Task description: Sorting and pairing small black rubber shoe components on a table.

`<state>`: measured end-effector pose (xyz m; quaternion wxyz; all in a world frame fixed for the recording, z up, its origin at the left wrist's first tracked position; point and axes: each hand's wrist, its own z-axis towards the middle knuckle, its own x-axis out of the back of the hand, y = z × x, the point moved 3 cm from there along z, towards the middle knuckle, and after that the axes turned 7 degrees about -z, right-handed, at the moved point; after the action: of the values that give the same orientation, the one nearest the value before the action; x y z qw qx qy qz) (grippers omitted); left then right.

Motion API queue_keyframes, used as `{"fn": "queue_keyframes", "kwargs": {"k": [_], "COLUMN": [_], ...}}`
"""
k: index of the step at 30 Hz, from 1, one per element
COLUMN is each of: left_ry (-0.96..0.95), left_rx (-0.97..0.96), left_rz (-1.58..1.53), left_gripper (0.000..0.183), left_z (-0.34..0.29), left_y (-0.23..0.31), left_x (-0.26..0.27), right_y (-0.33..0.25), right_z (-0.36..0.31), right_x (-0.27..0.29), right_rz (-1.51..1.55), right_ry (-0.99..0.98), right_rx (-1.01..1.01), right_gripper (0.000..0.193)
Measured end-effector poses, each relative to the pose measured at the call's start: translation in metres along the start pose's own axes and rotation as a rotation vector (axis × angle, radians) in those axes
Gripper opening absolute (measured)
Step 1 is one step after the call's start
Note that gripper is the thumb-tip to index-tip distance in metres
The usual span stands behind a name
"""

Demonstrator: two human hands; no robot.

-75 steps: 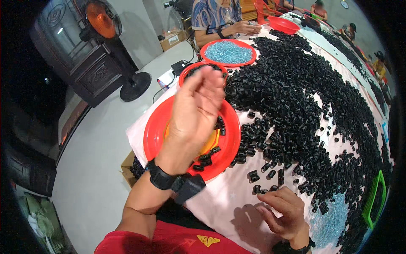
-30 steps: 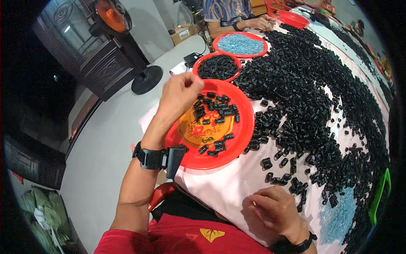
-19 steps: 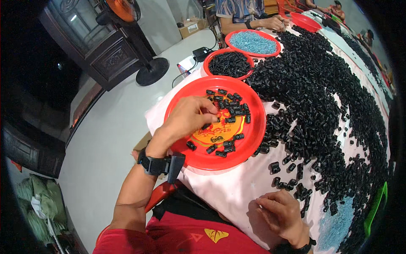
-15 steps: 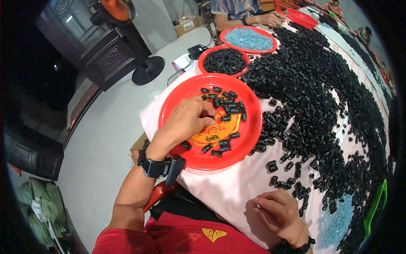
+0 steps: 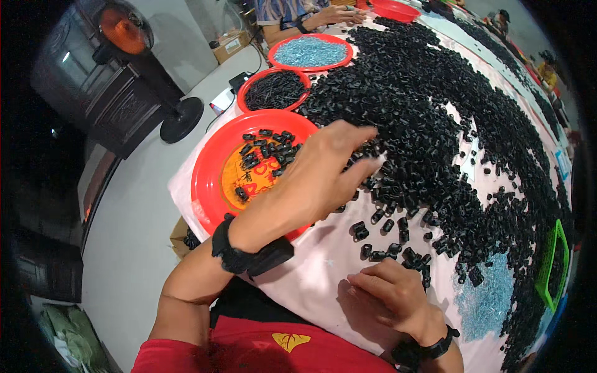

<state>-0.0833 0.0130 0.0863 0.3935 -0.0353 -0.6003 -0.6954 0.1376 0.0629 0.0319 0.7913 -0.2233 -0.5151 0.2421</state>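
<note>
My left hand point(image 5: 326, 171) reaches across the right rim of a large red plate point(image 5: 208, 186). Its thumb and forefinger are spread apart at the edge of a heap of small black plastic pieces point(image 5: 404, 118), and nothing shows between them. Several short black cylindrical pieces point(image 5: 252, 158) lie on the plate's yellow printed centre; my left forearm hides part of it. Just above the pale pink cloth point(image 5: 311, 286), my right hand point(image 5: 398, 292) is held with its fingers curled together. What they may hold is hidden. Loose black pieces point(image 5: 360, 231) lie near it.
Behind the plate stand a red bowl of thin black parts point(image 5: 273, 91) and a red tray of clear bluish bits point(image 5: 311, 51). More bluish bits point(image 5: 488, 298) and a green basket point(image 5: 550, 267) lie at right. A co-worker's hands point(image 5: 339, 15) are at the far side. A fan point(image 5: 180, 118) stands left.
My left hand has moved right, from above the red plate to the edge of the heap, and its fingers have spread. My right hand keeps about the same pose. The whole view has shifted.
</note>
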Motion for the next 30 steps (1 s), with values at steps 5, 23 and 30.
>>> {"fn": "queue_keyframes", "kwargs": {"k": [5,23,30], "left_ry": [-0.254,-0.098,-0.033], "left_rx": [-0.097,0.043,-0.011], "left_rz": [0.445,0.362,0.272], "left_gripper": [0.054,0.045,0.045], "left_z": [-0.046,-0.061,-0.067], "left_y": [-0.035,-0.035,-0.035], "left_x": [0.002,0.030,0.029], "right_y": [0.003,-0.016,0.027], "right_z": [0.005,0.051,0.089], "right_x": [-0.003,-0.052,-0.077], "right_rz": [-0.240,-0.470,-0.470], "right_ry": [-0.009,-0.183,-0.274], "right_rx": [-0.016,0.252,0.215], "right_gripper": [0.029,0.042,0.058]}}
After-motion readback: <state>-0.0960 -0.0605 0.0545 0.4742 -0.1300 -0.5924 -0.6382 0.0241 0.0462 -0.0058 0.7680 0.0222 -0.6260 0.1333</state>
